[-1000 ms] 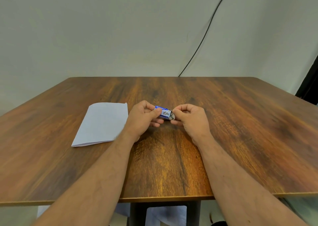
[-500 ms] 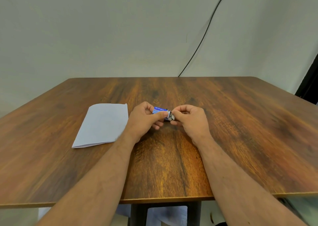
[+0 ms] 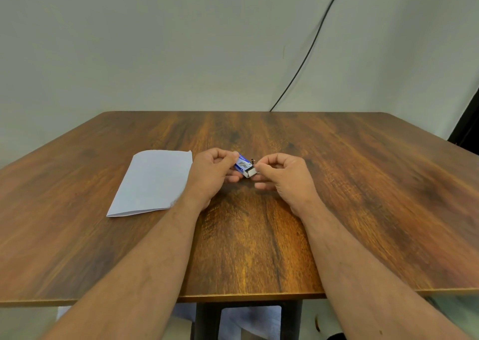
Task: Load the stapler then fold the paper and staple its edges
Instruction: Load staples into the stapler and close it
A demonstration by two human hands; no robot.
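Note:
A small blue and white staple box (image 3: 243, 165) is held just above the wooden table (image 3: 363, 184) at its middle. My left hand (image 3: 212, 176) grips the box's left end with thumb on top. My right hand (image 3: 282, 179) pinches at the box's open right end, fingers curled; what it pinches is too small to make out. A folded white paper (image 3: 153, 181) lies flat to the left of my left hand. No stapler is visible.
A black cable (image 3: 311, 49) runs down the wall behind the table's far edge. A dark frame (image 3: 466, 124) stands at the far right. The table's near edge is close to my forearms.
The box has tilted, its right end now lower and open toward my right hand. Both hands stay in nearly the same place.

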